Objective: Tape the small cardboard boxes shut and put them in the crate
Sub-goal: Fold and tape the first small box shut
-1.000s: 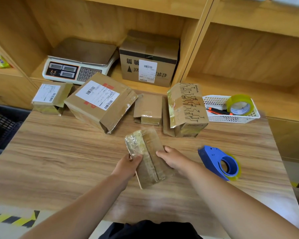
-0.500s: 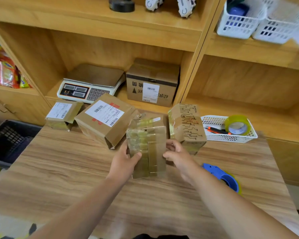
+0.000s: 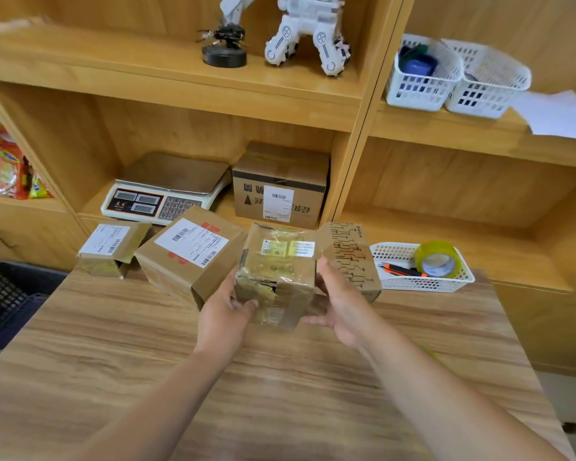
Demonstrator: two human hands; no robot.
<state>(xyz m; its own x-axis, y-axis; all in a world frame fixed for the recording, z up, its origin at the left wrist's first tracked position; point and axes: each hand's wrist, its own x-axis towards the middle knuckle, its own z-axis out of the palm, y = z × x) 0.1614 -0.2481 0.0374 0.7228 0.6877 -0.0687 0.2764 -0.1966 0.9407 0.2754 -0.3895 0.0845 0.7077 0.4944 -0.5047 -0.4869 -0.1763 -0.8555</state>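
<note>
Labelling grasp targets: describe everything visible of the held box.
The box is small brown cardboard, wrapped in wrinkled glossy clear tape, torn near its lower left. Two small labels sit on its upper face. It is held tilted above the table, left hand gripping its left side, thumb in front, right hand cupping its right side.

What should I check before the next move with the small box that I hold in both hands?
1. Grip: ok, the left hand and the right hand hold the small taped box by its sides.
2. Tape flat: not ok, wrinkled near the lower left corner.
3. Far sides sealed: cannot tell, hidden.
4. Black crate within reach: probably ok, it stands beside the left edge of the table.
5. Room in the crate: cannot tell, mostly out of view.
6. More tape: ok, a tape roll is in the white basket.
</note>
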